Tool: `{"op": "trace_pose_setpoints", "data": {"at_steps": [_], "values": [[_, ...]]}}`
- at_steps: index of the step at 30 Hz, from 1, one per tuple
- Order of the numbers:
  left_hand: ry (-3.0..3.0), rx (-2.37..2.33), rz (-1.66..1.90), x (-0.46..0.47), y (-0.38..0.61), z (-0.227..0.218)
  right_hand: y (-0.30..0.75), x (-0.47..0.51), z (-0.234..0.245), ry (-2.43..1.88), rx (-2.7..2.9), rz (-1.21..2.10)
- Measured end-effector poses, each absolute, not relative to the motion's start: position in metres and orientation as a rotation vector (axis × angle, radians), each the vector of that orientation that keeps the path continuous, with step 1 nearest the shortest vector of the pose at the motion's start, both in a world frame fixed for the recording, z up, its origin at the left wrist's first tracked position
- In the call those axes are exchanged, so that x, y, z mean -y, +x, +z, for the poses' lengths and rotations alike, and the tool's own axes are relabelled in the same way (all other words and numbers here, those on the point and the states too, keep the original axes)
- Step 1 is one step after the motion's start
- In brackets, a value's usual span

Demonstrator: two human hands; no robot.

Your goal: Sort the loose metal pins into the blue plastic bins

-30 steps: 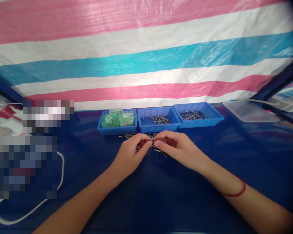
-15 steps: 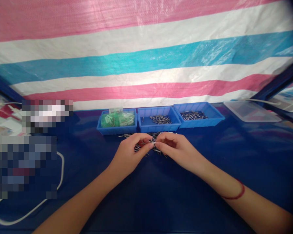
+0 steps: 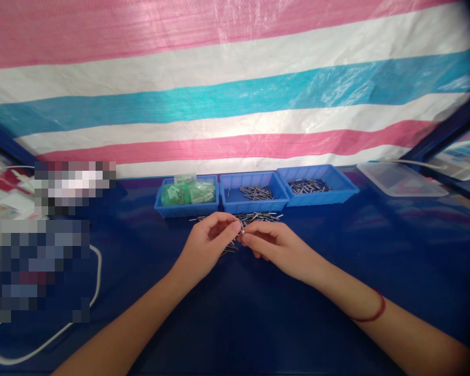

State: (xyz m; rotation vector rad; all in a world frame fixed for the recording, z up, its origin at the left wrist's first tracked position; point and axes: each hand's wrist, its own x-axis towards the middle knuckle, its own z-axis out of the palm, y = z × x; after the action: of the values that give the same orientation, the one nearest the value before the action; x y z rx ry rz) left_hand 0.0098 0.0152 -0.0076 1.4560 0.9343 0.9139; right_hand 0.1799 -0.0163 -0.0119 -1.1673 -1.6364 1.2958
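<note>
My left hand [image 3: 209,243] and my right hand [image 3: 274,244] meet fingertip to fingertip over a loose heap of thin metal pins [image 3: 258,216] on the blue table [image 3: 258,313]. Both hands are closed in a pinch on one small metal pin [image 3: 241,227] held between them. Part of the heap is hidden under my fingers. A red string circles my right wrist.
Three blue trays stand in a row behind the heap: the left tray [image 3: 187,197] holds green plastic packets, the middle tray [image 3: 254,193] and the right tray [image 3: 317,185] hold metal pins. A clear plastic lid [image 3: 401,180] lies at the far right. A white cable [image 3: 82,308] curves at the left.
Both hands have shifted slightly left and lifted a pin off the heap. More of the heap shows behind my right hand now.
</note>
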Motion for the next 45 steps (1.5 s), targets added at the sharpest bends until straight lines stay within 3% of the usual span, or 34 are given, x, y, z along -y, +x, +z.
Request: {"op": "trace_pose_setpoints", "data": {"at_steps": [20,27,37,45], "values": [[1.617,-0.996,0.806,-0.016,0.005,-0.012,0.184,0.014,-0.01,-1.195,1.342,1.125],[1.941,-0.994,0.665,-0.01,0.007,-0.005,0.19,0.017,-0.004,-1.281,1.58,0.736],[2.812,-0.962,0.212,-0.026,-0.017,0.007,0.273,-0.019,-0.001,-1.683,1.428,-0.393],[2.817,-0.987,0.033,-0.026,-0.017,0.004,0.245,-0.011,-0.005,-1.578,1.602,-0.253]]}}
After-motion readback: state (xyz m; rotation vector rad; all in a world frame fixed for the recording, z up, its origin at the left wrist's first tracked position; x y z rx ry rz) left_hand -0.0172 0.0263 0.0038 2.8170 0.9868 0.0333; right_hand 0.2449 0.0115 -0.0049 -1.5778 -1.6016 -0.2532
